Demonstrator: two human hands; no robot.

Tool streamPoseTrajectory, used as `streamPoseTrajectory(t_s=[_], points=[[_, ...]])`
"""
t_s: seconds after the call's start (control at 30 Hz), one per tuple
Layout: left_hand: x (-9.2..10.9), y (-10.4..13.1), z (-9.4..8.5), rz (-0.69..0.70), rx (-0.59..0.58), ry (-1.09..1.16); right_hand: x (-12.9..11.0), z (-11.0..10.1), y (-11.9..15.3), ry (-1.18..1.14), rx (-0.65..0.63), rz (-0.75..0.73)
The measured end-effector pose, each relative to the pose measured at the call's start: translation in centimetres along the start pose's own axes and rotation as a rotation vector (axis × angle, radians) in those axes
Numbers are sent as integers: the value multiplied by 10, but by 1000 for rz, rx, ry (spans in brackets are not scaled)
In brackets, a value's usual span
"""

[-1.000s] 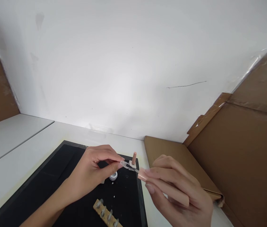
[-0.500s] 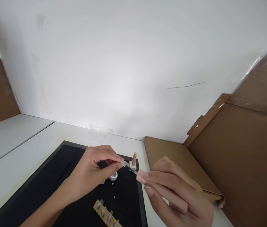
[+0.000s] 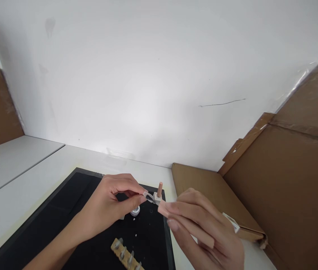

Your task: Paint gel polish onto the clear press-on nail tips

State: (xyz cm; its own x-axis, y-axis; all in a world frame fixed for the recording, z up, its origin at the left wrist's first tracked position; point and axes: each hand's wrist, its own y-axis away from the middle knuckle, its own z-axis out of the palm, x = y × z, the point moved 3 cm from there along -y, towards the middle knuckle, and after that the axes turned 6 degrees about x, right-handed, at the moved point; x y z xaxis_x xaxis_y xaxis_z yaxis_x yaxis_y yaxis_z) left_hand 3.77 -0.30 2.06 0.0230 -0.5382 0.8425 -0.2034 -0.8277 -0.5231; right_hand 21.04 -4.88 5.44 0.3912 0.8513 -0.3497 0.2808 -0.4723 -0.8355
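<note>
My left hand (image 3: 116,200) pinches a small clear false nail (image 3: 148,196) between thumb and fingertips, above the black mat. My right hand (image 3: 204,225) is closed on a small brush with a pale pink handle (image 3: 181,222). The brush's thin dark tip points left and overlaps the clear nail in view; I cannot tell how firmly it touches. Just behind the tip stands a small whitish square block with an upright pinkish-brown peg (image 3: 160,189). Below, on the mat, lies a tan strip (image 3: 125,257) with several clear nail pieces standing on it.
The black mat (image 3: 91,243) lies on a white table (image 3: 12,202). A small round white pot (image 3: 135,211) sits beside my left hand, with white specks nearby. Cardboard (image 3: 204,176) lies at the right, and a small white object (image 3: 232,222) shows behind my right hand.
My right hand has moved a little left, bringing the brush further over the clear nail. The white object behind it has come into view. My left hand stays nearly still.
</note>
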Motion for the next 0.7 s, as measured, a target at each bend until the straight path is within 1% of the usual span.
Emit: streamPoseTrajectory(t_s=[0.1, 0.2, 0.3, 0.4, 0.5, 0.6, 0.7], points=[[-1, 1, 0, -15, -2, 3, 1, 1, 1, 12, -23, 51], [-2, 0, 0, -41, 6, 23, 2, -3, 2, -6, 21, 86], [-2, -1, -2, -53, 40, 44, 4, -6, 2, -47, 86, 63], [-1, -1, -2, -50, 58, 61, 5, -4, 1, -73, 102, 45], [1, 2, -1, -54, 29, 76, 7, 2, 0, -122, 96, 71], [2, 3, 0, -80, -17, 86, 10, 8, -1, -151, 54, 106], [1, 3, 1, -108, -31, 120, 13, 11, 0, -202, 31, 135]])
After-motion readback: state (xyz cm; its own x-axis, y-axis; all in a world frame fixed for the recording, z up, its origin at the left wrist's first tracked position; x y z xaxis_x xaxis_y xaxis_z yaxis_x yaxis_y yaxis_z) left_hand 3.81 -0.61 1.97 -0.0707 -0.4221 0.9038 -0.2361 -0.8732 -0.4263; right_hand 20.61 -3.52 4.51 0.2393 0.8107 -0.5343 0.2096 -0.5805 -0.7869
